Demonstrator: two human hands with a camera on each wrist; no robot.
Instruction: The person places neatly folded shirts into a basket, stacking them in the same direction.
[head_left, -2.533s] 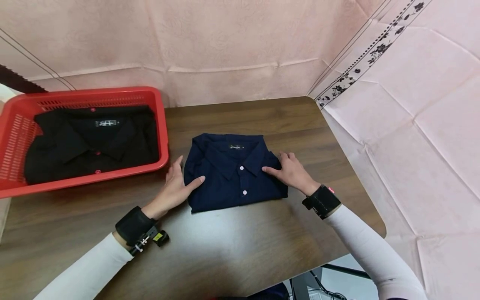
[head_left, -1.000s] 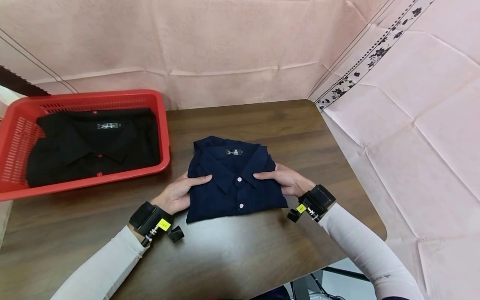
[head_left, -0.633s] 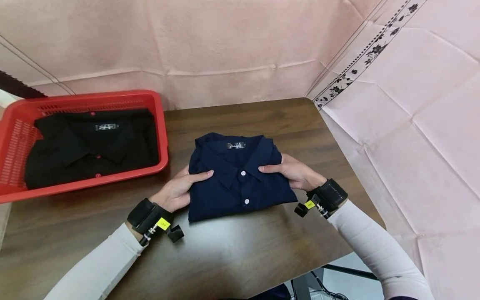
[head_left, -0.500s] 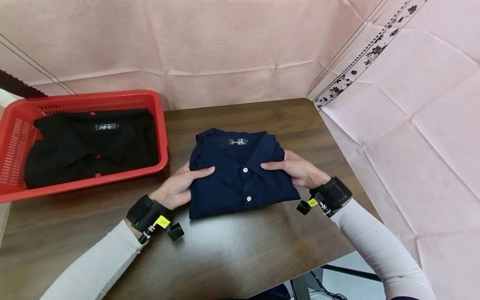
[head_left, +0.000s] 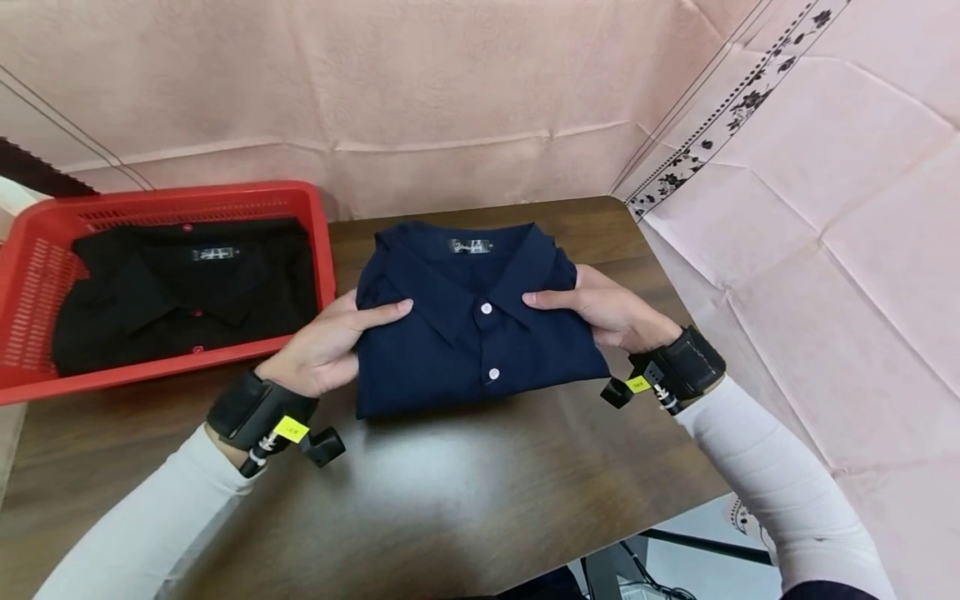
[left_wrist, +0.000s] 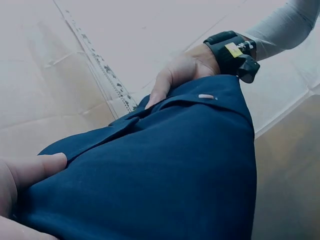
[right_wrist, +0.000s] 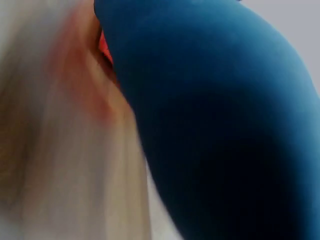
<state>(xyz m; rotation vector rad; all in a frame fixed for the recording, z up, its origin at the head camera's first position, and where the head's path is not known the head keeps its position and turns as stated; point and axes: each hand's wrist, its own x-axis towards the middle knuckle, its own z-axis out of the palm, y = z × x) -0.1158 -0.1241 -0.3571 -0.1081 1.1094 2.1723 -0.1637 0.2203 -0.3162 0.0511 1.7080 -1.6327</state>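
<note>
A folded navy shirt (head_left: 465,333) with white buttons hangs above the table in the head view, collar pointing away from me. My left hand (head_left: 322,346) grips its left side, thumb on top and the other fingers hidden beneath. On the opposite side my right hand (head_left: 615,308) holds the shirt the same way, its thumb near the collar. The left wrist view shows the navy cloth (left_wrist: 165,165) between my left thumb (left_wrist: 40,170) and the right hand (left_wrist: 180,72). Blurred navy fabric (right_wrist: 210,100) fills much of the right wrist view.
A red plastic basket (head_left: 324,250) stands at the left of the brown wooden table (head_left: 450,500). Inside it lies a folded black shirt (head_left: 187,292) with red buttons. Pale pink cloth (head_left: 480,100) hangs behind the table, and cables (head_left: 660,587) show below its front edge.
At first both hands rested at the sides of the shirt on the table. They have since taken hold of it and lifted it, lately up and slightly left.
</note>
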